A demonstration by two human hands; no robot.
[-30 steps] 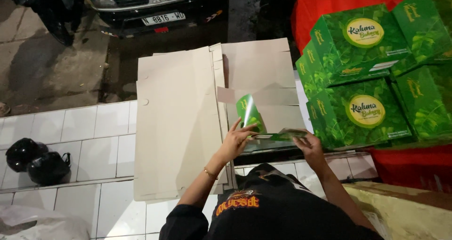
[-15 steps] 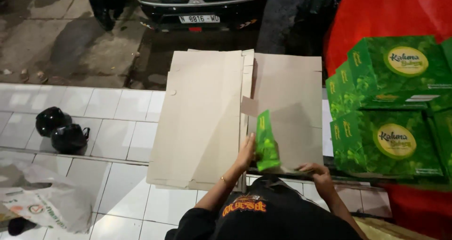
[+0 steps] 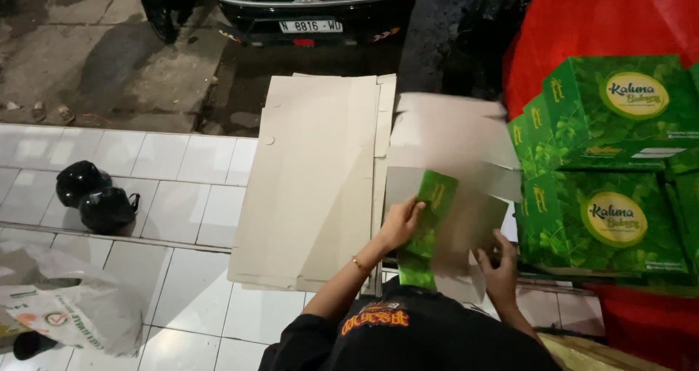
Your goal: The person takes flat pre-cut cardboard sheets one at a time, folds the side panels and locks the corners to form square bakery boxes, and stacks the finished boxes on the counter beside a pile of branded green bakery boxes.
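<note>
1. Head view, hands: left hand (image 3: pixel 402 222) is closed in a grip on the edge of a flat, unfolded box blank (image 3: pixel 429 222), green on its printed side and grey-brown on the inner side. The blank stands tilted in front of the person's chest, over the tiled floor (image 3: pixel 182 196).
2. Right hand (image 3: pixel 501 269) takes the blank's lower right part, fingers wrapped around its edge.
3. Just left of the blank lies a stack of flat grey cardboard sheets (image 3: pixel 313 182), resting partly on the tiles and partly over the dark pavement.
4. To the right, finished green boxes (image 3: pixel 611 174) with round cream labels are piled close beside the right hand, against a red cloth (image 3: pixel 597 21).
5. On the tiles at far left sit two black helmets (image 3: pixel 95 196), and below them a white plastic bag (image 3: pixel 80 313).
6. Front of a parked car (image 3: pixel 313 7) shows at the top.
</note>
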